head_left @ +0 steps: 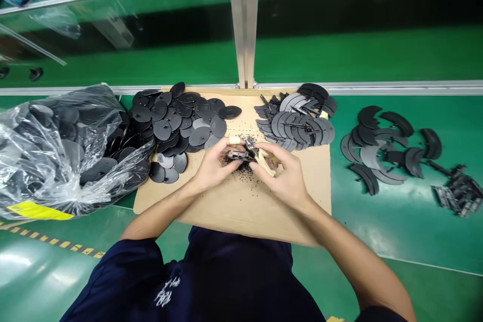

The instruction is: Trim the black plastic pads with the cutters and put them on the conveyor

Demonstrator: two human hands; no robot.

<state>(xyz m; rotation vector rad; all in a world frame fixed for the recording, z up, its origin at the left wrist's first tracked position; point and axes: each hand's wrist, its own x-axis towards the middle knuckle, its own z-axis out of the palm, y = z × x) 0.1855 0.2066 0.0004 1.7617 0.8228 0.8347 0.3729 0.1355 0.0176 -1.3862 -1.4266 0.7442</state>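
Note:
My left hand (216,165) is closed around a small black plastic part (237,155), with thumb and fingers pinching its end. Close against it from the other side, my right hand (285,173) has its fingers curled at a dark piece (249,146); whether this joins the left hand's part I cannot tell. Pale yellow covers (266,161) wrap some right fingertips, and one left finger has a light wrap. Beneath both hands, tiny black bits (246,175) lie scattered over a brown cardboard sheet (226,211).
Flat black oval discs (199,136) pile up at the back left, beside a clear plastic bag (75,181) of more discs. Curved black pieces (294,123) lie back right; others (372,156) rest on the green table (396,231) near small dark parts (458,191). A metal post (244,25) stands behind.

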